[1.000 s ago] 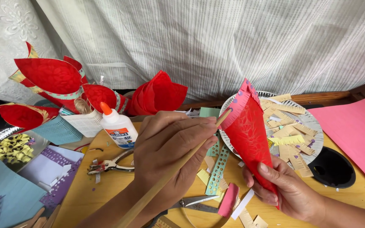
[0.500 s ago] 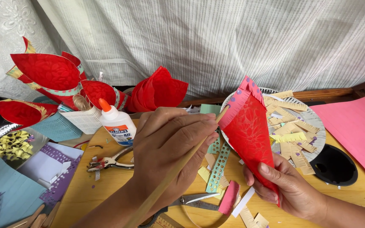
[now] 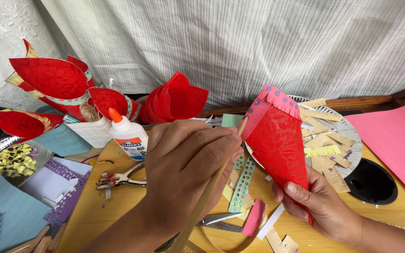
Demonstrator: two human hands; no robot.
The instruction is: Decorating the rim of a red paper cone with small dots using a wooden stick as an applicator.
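My right hand grips the narrow lower end of a red embossed paper cone with a fringed pink dotted band at its top. My left hand holds a thin wooden stick like a pencil; the stick's tip touches the cone's upper left edge by the pink band. Both hands hover above a yellow wooden table.
A white glue bottle with orange cap stands left of centre, a metal hole punch before it. Several finished red cones lie at back left. A plate of fringed paper strips, a black lid and pink sheet sit right. Scissors lie below my hands.
The cone and both hands have shifted slightly; the stick tip stays at the cone's upper edge. The view has moved a little.
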